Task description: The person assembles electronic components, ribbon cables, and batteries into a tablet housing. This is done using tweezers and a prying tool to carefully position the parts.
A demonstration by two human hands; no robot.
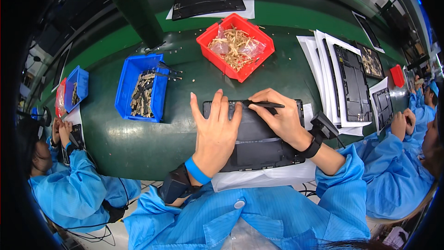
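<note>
A black tablet housing [259,152] lies in front of me on a white sheet [268,178], its inner side with frames and small parts facing up. My left hand [215,132] rests over its left part with fingers spread, the fingertips touching the far edge. In my right hand [283,118] is a slim black tool that looks like tweezers [267,104], pinched between thumb and fingers. Its working end points left at the housing's far edge, close to my left fingertips. What lies under the tip is too small to make out.
A blue bin [158,93] of small strips stands left, a red bin [239,75] of tan scraps and clear bags ahead. Housings [354,83] with white sheets are stacked right; another housing [208,3] lies on the far ledge. Co-workers in blue sit on both sides.
</note>
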